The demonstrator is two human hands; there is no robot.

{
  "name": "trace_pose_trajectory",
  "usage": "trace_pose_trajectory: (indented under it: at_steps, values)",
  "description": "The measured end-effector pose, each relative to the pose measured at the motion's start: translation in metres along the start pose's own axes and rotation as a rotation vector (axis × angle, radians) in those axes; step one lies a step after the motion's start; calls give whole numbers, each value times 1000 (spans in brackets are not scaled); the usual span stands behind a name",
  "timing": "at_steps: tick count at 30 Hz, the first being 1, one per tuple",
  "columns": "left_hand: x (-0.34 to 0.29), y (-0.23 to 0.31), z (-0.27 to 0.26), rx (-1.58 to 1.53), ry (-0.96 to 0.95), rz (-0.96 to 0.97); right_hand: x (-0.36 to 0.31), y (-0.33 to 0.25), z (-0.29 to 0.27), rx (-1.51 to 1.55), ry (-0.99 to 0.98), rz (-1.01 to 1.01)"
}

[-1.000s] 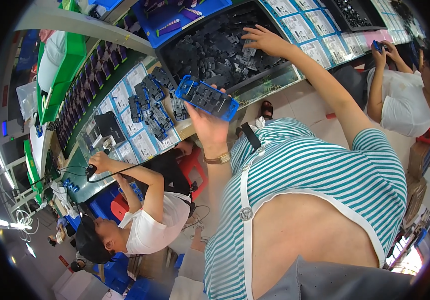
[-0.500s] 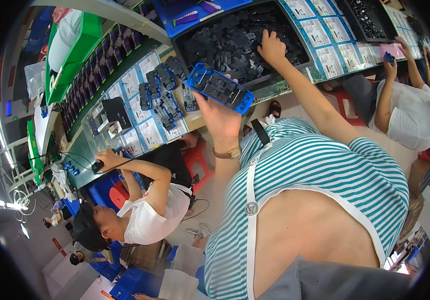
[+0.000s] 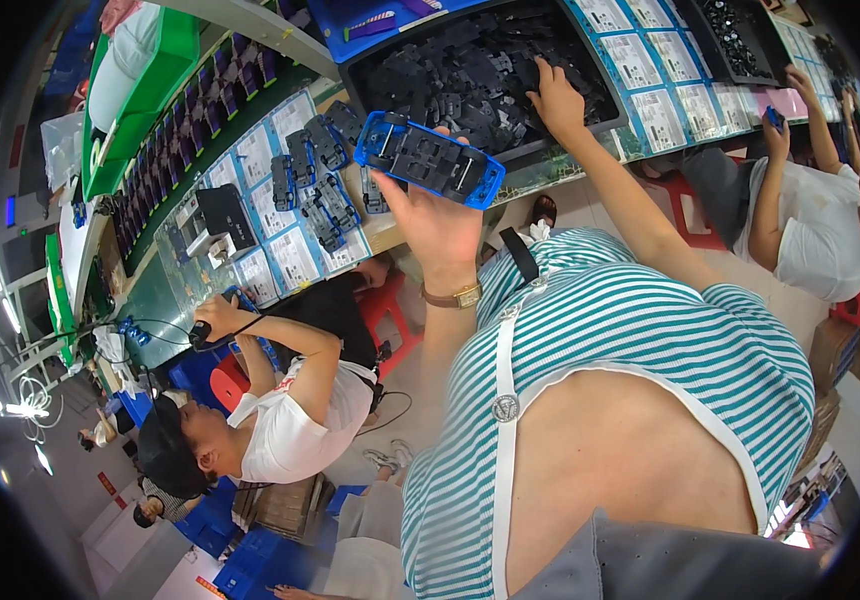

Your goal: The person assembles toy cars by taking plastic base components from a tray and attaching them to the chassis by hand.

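Observation:
My left hand [image 3: 440, 228] is closed around a blue toy car body [image 3: 485, 196], held underside up. A black chassis plate [image 3: 432, 165] with axles lies in the blue shell. My right hand [image 3: 558, 103] is over the right part of a black bin [image 3: 622, 118], among loose black plastic parts [image 3: 450, 75]. Its fingers are apart, and I see nothing held in them. Left of the held car, several assembled blue-and-black toy cars [image 3: 328, 212] lie in a cluster on the bench.
Printed sheets [image 3: 290, 262] lie under the bench's clear cover. A black box [image 3: 225, 218] sits beyond the cars. A blue tray [image 3: 335, 30] stands behind the bin, and another dark bin [image 3: 740, 40] is farther right. Co-workers sit left, in a white shirt [image 3: 300, 425], and right [image 3: 815, 225].
My left hand and the toy car have shifted slightly left. My right hand has moved a little right and down within the bin. The view has shifted slightly.

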State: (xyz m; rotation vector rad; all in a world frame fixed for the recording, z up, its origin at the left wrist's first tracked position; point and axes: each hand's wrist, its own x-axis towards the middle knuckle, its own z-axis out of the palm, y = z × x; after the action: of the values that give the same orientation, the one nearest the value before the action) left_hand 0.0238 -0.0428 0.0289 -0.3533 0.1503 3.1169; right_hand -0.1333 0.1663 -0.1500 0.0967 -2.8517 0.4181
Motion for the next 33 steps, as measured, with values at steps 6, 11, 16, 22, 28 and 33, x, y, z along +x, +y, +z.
trace_pose_trajectory:
  at_steps: [6,11,16,22,28,33]
  values:
    - [-11,1,15,81,-36,41,-11,6,-9,-77,49,-54]
    - [-15,5,16,2,-114,25,-15,18,-4,-187,-10,35]
    - [-18,8,16,6,-140,44,-23,23,-17,-240,5,-27]
    - [-14,10,17,-41,-133,18,-21,21,-60,161,100,46]
    - [-3,8,9,-80,-138,5,-31,-90,-218,726,175,-288]
    - [0,-12,19,202,-21,152,-51,-150,-249,788,159,-541]
